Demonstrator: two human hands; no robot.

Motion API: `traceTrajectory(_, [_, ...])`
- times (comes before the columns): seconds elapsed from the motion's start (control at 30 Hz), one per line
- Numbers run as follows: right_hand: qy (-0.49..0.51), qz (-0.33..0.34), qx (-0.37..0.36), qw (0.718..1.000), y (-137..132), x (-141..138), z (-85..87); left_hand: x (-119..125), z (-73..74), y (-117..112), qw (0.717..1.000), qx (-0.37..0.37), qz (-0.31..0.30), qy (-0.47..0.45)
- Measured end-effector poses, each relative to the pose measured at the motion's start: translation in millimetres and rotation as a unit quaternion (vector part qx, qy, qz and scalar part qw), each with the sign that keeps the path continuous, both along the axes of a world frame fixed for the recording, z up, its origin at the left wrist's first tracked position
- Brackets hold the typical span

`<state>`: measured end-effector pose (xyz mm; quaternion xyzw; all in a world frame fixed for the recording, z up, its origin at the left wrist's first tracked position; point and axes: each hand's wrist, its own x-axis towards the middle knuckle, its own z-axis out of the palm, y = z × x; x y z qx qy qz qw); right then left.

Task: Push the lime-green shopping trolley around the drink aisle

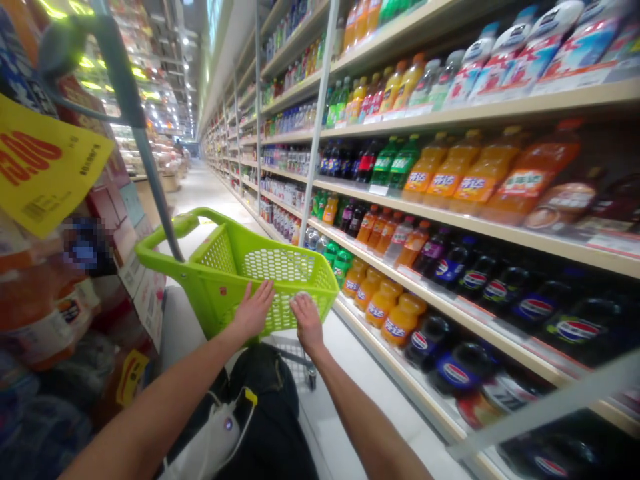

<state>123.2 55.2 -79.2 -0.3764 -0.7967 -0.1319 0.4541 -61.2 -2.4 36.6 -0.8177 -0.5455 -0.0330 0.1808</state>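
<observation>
A green plastic shopping cart basket (220, 267) with perforated walls stands in front of me, tilted in view. My left hand (254, 312) rests against its near side wall, fingers stretched out and holding nothing. Farther right along the same wall is my right hand (309, 325), its fingers curled at the rim over a crumpled white tissue (300, 299). Much of the tissue is hidden by the fingers. A grey metal tube with a dark handle (117, 67) rises from the cart's left end. Through its holes and open top, I see no goods in the basket.
Shelves of bottled drinks (450, 177) line the right side, with large cola bottles (460, 370) low down. Stacked goods and a yellow price sign (47, 163) crowd the left. A white device with a cable (215, 433) lies at my lap. The aisle floor (220, 183) runs ahead.
</observation>
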Motion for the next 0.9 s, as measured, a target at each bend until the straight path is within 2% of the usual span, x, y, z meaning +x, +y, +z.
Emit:
traceTrajectory(0.07, [-0.021,0.005,-0.013,1.0,-8,3,-15.4,-4,-1.2,-2,1.0,0.002,0.003,-0.005])
traceTrajectory(0.13, [-0.035,0.012,-0.02,0.999,-15,4,-17.0,-10,-1.1,-5,1.0,0.01,0.016,-0.011])
traceTrajectory(0.2, [-0.031,0.017,-0.012,0.999,-19,0,-3.1,-20,0.9,-7,0.999,0.023,0.029,-0.017])
traceTrajectory(0.37, [0.024,0.044,0.047,0.998,-15,-31,57.6,-45,9.4,-13,0.996,0.061,0.066,-0.021])
traceTrajectory(0.43, [0.025,0.05,0.054,0.997,-10,-45,65.0,-51,10.1,-15,0.995,0.071,0.073,-0.019])
traceTrajectory(0.5, [0.01,0.054,0.052,0.997,-8,-55,54.9,-55,8.4,-17,0.995,0.075,0.07,-0.014])
traceTrajectory(0.67, [-0.051,0.074,0.027,0.996,-16,-59,1.3,-57,0.7,-19,0.995,0.079,0.054,-0.006])
traceTrajectory(0.73, [-0.065,0.085,0.026,0.994,-24,-58,-3.9,-60,-1.2,-20,0.996,0.082,0.044,-0.001])
traceTrajectory(0.8, [-0.055,0.091,0.037,0.994,-31,-61,8.3,-65,-1.5,-21,0.996,0.086,0.036,0.001])
traceTrajectory(0.9, [-0.008,0.101,0.056,0.993,-34,-74,47.6,-72,1.6,-23,0.994,0.097,0.047,-0.001])
